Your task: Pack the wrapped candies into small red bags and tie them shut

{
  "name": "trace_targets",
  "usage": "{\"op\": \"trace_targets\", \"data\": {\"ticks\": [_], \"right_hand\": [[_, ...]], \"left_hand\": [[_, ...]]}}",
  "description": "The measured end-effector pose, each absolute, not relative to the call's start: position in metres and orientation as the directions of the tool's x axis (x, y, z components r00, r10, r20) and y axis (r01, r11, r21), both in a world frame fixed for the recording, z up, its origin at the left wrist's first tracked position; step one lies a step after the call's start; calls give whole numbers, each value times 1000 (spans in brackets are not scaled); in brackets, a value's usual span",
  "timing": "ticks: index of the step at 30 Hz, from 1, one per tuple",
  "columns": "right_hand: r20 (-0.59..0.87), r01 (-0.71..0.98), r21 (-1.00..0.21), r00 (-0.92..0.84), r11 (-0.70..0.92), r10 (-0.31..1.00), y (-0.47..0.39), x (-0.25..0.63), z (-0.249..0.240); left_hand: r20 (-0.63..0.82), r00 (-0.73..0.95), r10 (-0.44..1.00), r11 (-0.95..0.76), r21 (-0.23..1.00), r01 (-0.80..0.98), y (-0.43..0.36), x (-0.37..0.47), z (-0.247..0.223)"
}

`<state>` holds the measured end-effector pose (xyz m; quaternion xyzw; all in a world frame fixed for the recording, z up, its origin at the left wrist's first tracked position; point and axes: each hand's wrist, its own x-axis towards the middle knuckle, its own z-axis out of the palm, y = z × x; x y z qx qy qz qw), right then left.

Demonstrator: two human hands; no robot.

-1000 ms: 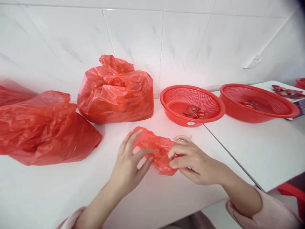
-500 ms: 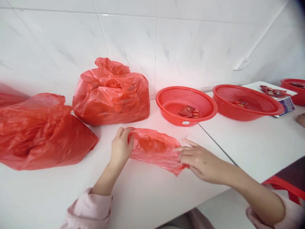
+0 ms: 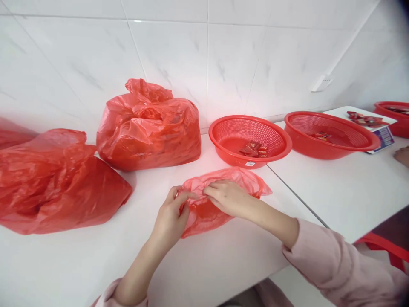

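Both hands on one small bag (image 3: 223, 196), thin red plastic, lying crumpled on the white table (image 3: 79, 256) near its front edge. Left hand (image 3: 171, 217) at the bag's 9 o'clock end, thumb and fingers pinching a fold of the film. Right hand (image 3: 228, 197) palm down on top of the bag, fingers curled and pressed together, tips gripping the plastic close to the left thumb. Bag's far corner pokes out toward 3 o'clock past the right hand. At 12 to 1 o'clock from the hands, a red basket (image 3: 249, 140) with a few small packets (image 3: 255, 149) in it. At 2 o'clock a second basket (image 3: 330, 135), on the adjoining table (image 3: 345, 192). At 11 o'clock a full red sack (image 3: 148, 125) against the tiled wall; at 9 o'clock a flatter big sack (image 3: 57, 183). At far 3 o'clock edge, another person's hand (image 3: 402, 155), barely visible.
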<state>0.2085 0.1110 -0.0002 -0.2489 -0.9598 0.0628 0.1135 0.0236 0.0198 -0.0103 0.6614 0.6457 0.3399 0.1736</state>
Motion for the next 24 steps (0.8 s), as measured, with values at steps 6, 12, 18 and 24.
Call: {"op": "trace_targets", "data": {"ticks": [6,12,18,24], "right_hand": [[-138,607,-216,-794,765,592,126,231,-17],[-326,670,-301,-741,679,586,120,242,-6],[-94,543,-399,-826,739,556,120,235,-7],[159,465,-282,-840,839,518,111,201,-33]], "left_hand": [[-63,-51,997,68,305,950,6,-11,-18],[-131,-120,984,125,31,992,6,-43,-2],[-97,-130,987,151,254,955,9,-28,-5],[41,-155,987,135,309,942,18,5,-27]]}}
